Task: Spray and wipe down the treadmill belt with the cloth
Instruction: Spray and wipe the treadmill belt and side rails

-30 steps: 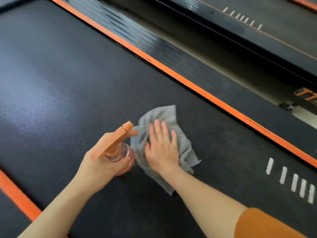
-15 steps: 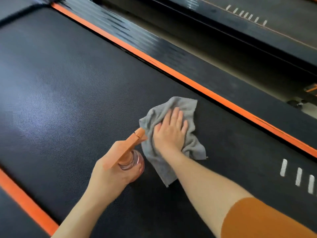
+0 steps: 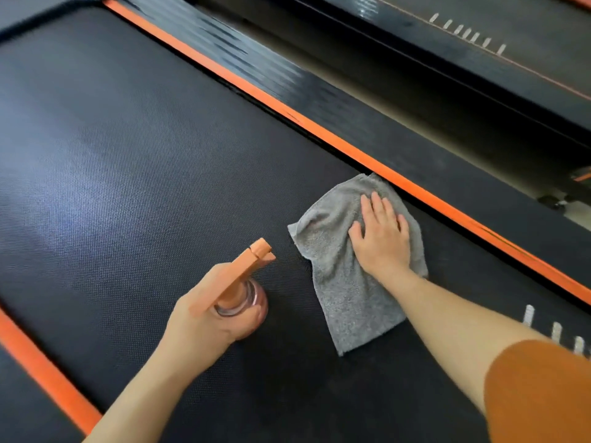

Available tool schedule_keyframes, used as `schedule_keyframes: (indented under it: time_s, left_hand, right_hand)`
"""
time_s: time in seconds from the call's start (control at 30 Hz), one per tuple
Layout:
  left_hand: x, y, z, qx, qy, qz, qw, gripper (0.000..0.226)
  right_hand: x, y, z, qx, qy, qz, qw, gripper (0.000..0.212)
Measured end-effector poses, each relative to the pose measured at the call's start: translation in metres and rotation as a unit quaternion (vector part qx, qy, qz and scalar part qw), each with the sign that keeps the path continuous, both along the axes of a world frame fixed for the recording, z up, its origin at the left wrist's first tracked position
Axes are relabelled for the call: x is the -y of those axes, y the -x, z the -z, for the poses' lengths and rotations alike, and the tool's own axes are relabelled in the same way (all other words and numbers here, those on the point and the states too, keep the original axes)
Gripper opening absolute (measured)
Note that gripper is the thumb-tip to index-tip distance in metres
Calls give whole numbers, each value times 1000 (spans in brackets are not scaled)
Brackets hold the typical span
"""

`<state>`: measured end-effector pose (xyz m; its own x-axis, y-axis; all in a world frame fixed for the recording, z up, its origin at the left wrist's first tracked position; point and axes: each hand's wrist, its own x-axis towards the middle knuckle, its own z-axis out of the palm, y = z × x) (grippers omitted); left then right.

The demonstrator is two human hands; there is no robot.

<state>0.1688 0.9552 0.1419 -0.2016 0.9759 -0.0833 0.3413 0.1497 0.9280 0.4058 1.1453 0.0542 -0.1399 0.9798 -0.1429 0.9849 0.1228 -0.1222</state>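
The black textured treadmill belt (image 3: 134, 174) fills most of the view. A grey cloth (image 3: 339, 282) lies flat on it, its far corner reaching the belt's right edge. My right hand (image 3: 380, 238) presses on the cloth with flat, straight fingers. My left hand (image 3: 211, 318) grips a clear spray bottle with an orange trigger head (image 3: 246, 276), held just left of the cloth, nozzle pointing toward the far right. The bottle's body is mostly hidden by my fingers.
An orange strip (image 3: 335, 142) and a black side rail (image 3: 447, 187) run along the belt's right edge. Another orange strip (image 3: 41, 369) borders the left. A second treadmill (image 3: 479, 43) stands beyond a floor gap. White bars (image 3: 556, 334) mark the belt near right.
My right hand has slid the cloth away from the bottle toward the belt's right orange edge, and the cloth has spread out longer. My left hand still holds the bottle.
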Motion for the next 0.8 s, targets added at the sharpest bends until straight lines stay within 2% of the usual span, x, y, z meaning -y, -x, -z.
schedule_keyframes:
  time_s: [0.07,0.13,0.17,0.3,0.4,0.5,0.57,0.63,0.7,0.8]
  left_hand:
    - [0,2,-2,2,10,20,1000,71]
    - [0,0,3,-19,28,12,999,80]
    - [1,0,2,-36,45,7,998,81]
    - [0,16,-1,-134,90,36,986,52]
    - [7,67,0,-177,121,19,977,66]
    - [23,113,-12,-168,103,-36,980,71]
    - [30,138,-20,-180,106,-83,974,64]
    - [41,170,-19,-203,166,-143,954,44]
    - [46,193,-13,-209,202,-175,941,40]
    - [41,221,-9,-211,184,-221,934,39]
  right_hand:
    - [13,23,0,-11,1,56,998,62]
    - [37,47,3,-18,12,52,998,62]
    - [54,61,4,-22,10,15,1000,64]
    - [109,105,12,-30,4,-121,992,62]
    - [137,131,12,-15,-6,-186,982,62]
    - [164,155,11,-15,-30,-276,961,63]
    - [184,176,12,-32,-33,-334,942,62]
    - [202,206,13,-45,-23,-405,913,59]
    - [209,225,13,-52,-21,-460,886,58]
    - [202,234,14,-53,-15,-496,867,60]
